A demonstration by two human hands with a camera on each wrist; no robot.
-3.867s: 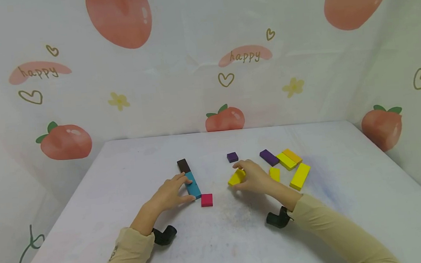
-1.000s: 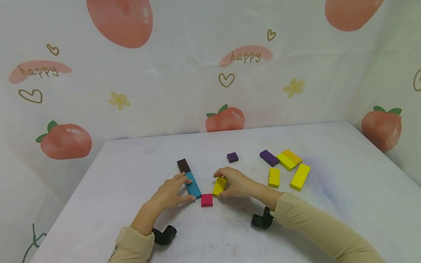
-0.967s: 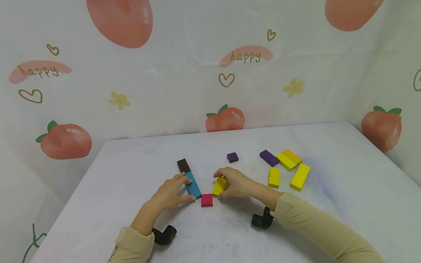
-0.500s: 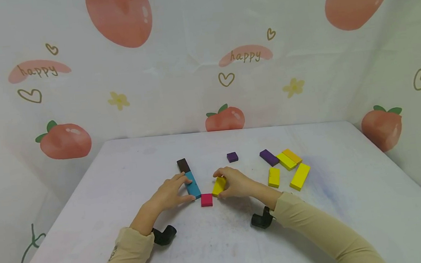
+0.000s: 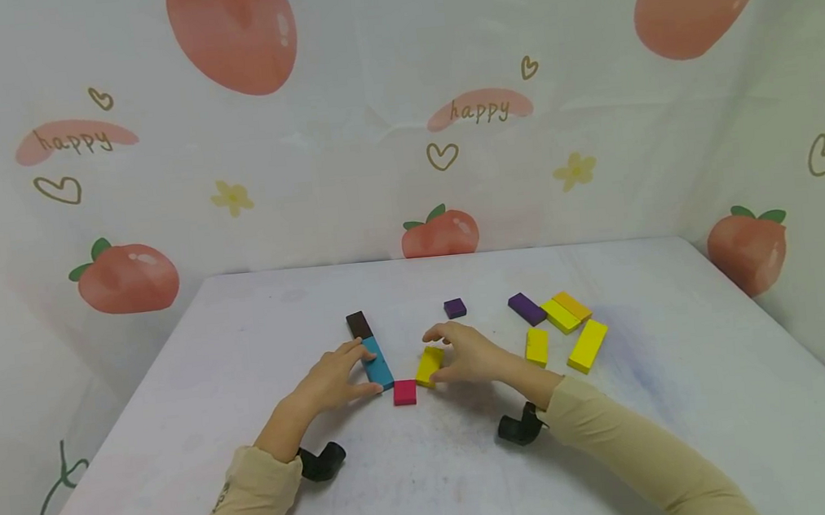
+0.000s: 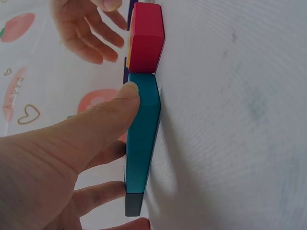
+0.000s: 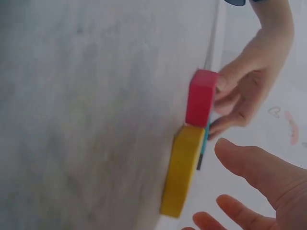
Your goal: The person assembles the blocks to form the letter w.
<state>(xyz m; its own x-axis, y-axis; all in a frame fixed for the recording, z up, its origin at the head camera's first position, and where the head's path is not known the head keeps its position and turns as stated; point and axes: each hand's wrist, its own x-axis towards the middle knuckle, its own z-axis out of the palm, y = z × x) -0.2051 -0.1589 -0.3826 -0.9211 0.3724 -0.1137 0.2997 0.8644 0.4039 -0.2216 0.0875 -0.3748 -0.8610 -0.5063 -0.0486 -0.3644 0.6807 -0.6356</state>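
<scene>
My left hand (image 5: 330,377) holds a blue block (image 5: 381,370) flat on the table, thumb at its near end and fingertips farther along it. A dark brown block (image 5: 359,325) continues the line beyond the blue one. At the near end sits a square red block (image 5: 405,392), and a yellow block (image 5: 429,366) slants away from its other side. Beside that yellow block hovers my right hand (image 5: 474,353), fingers spread and holding nothing. In the right wrist view, a gap shows between the right thumb (image 7: 230,151) and the yellow block (image 7: 182,172).
A small purple block (image 5: 455,308) lies behind the right hand. Farther right are a longer purple block (image 5: 527,309), an orange block (image 5: 572,306) and several more yellow blocks (image 5: 587,346). A printed cloth (image 5: 346,173) hangs behind the white table (image 5: 276,302).
My right hand brought the yellow block leftward to the red one, then let go of it and drew slightly right. The left hand has stayed on the blue block.
</scene>
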